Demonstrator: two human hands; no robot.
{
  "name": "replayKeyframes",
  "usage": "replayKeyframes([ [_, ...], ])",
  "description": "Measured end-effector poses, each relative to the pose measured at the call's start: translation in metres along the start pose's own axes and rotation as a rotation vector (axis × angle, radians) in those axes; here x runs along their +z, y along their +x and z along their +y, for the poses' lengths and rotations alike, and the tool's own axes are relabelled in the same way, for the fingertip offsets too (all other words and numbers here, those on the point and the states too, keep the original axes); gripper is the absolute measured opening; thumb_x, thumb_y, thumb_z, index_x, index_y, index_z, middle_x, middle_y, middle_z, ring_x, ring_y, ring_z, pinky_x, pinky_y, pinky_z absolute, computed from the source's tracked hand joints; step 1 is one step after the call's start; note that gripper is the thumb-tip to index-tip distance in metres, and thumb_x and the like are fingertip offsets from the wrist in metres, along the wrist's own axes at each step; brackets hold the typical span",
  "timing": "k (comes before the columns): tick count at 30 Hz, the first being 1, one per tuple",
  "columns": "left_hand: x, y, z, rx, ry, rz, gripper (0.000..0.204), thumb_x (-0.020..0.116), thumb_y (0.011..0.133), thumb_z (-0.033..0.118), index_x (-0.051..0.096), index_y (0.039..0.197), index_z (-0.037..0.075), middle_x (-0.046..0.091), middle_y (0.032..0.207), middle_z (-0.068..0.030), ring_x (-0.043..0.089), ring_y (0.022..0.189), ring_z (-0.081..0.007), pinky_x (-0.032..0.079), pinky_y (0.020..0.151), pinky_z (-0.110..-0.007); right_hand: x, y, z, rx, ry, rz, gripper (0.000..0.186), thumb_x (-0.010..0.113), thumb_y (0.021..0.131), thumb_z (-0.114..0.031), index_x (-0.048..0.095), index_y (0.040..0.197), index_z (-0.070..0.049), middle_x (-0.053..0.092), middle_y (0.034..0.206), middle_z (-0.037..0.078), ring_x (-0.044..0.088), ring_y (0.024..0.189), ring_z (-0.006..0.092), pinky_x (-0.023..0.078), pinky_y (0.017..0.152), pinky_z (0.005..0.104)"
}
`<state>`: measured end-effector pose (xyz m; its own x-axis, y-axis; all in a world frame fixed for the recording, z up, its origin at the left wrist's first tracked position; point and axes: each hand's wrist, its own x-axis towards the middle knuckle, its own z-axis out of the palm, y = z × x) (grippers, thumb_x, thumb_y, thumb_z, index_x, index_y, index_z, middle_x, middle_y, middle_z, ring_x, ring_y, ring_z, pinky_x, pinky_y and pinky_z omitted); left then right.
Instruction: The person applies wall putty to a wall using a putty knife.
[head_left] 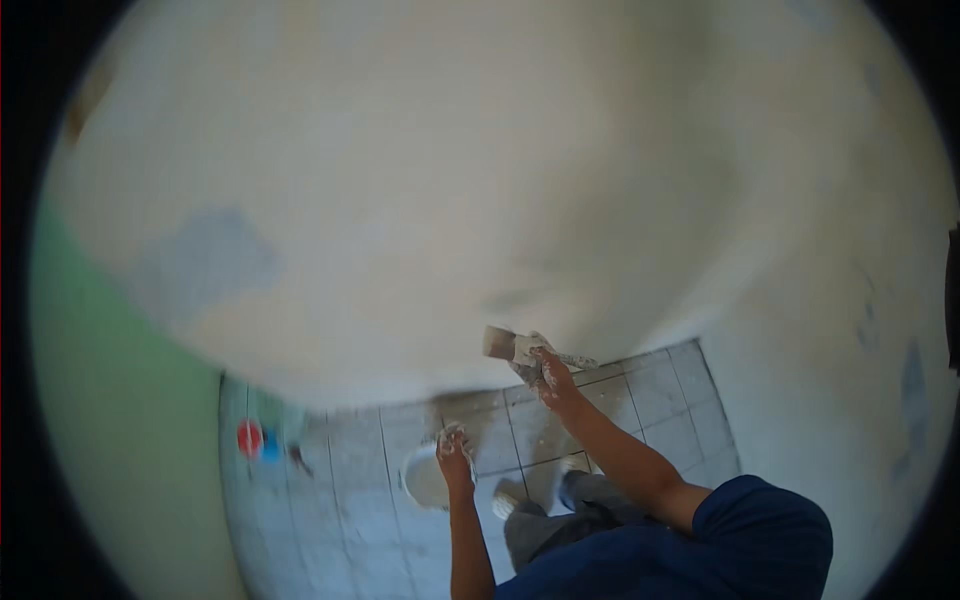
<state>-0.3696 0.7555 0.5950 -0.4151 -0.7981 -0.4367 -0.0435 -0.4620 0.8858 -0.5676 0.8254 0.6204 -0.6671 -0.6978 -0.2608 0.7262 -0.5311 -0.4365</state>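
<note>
- Putty knife point(500, 343): in the head view it is held in the right hand point(540, 368), its flat blade raised against the lower part of the pale wall point(420, 200), close above the tiled floor point(340, 500); the fingers are closed round the handle, and both blade and hand are smeared with white filler
- The left hand point(455, 447) hangs lower, at the rim of a white bucket point(425, 478) that stands on the tiles just before the person's feet; its fingers look curled and caked white, but whether they grip the rim or carry a lump of filler I cannot tell
- The wall is patchy: a blue-grey patch point(205, 262) shows on the left, with cream and white areas around it, and a green wall point(110, 420) meets it at the left edge
- To do this stroke well, I judge the blade should lie at a low angle with even pressure, drawn in one long pass so no ridge is left, and each pass should overlap the one beside it
- The bucket is well placed, near enough to reload without stretching
- A red lid and a blue thing point(256, 440) lie on the floor by the left corner, well apart from the work
- The view is blurred, so how smooth the coat is under the blade cannot be made out
</note>
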Motion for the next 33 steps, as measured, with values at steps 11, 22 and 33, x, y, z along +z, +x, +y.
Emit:
replayKeyframes([
  [11, 0.345, -0.079, 0.011, 0.349, 0.289, -0.704, 0.018, 0.045, 0.081, 0.010, 0.051, 0.094, 0.000, 0.055, 0.091, -0.0107, 0.056, 0.080, -0.0194, 0.046, 0.065, -0.027, -0.138, -0.132, -0.346, -0.716, 0.162, 0.265, 0.032, 0.051, 0.077, -0.013, 0.042, 0.107, -0.006, 0.050, 0.099, 0.007, 0.051, 0.090, 0.0207, 0.043, 0.080, 0.0343],
  [22, 0.448, -0.099, 0.013, 0.301, 0.496, -0.938, 0.023, 0.048, 0.081, 0.014, 0.048, 0.101, 0.004, 0.055, 0.095, -0.0094, 0.054, 0.087, -0.0177, 0.045, 0.070, -0.027, -0.203, -0.220, -0.484, -1.048, 0.255, 0.542, 0.030, 0.048, 0.077, -0.008, 0.040, 0.106, -0.006, 0.048, 0.101, 0.011, 0.051, 0.091, 0.0238, 0.046, 0.075, 0.0363],
  [33, 0.467, -0.079, 0.004, 0.177, 0.327, -0.839, 0.033, 0.049, 0.079, 0.028, 0.047, 0.103, 0.006, 0.051, 0.098, -0.0102, 0.049, 0.092, -0.0217, 0.039, 0.076, -0.035, -0.238, -0.187, -0.540, -1.098, 0.283, 0.485, 0.026, 0.045, 0.080, -0.009, 0.040, 0.105, -0.001, 0.047, 0.103, 0.014, 0.050, 0.092, 0.0250, 0.043, 0.081, 0.0360],
])
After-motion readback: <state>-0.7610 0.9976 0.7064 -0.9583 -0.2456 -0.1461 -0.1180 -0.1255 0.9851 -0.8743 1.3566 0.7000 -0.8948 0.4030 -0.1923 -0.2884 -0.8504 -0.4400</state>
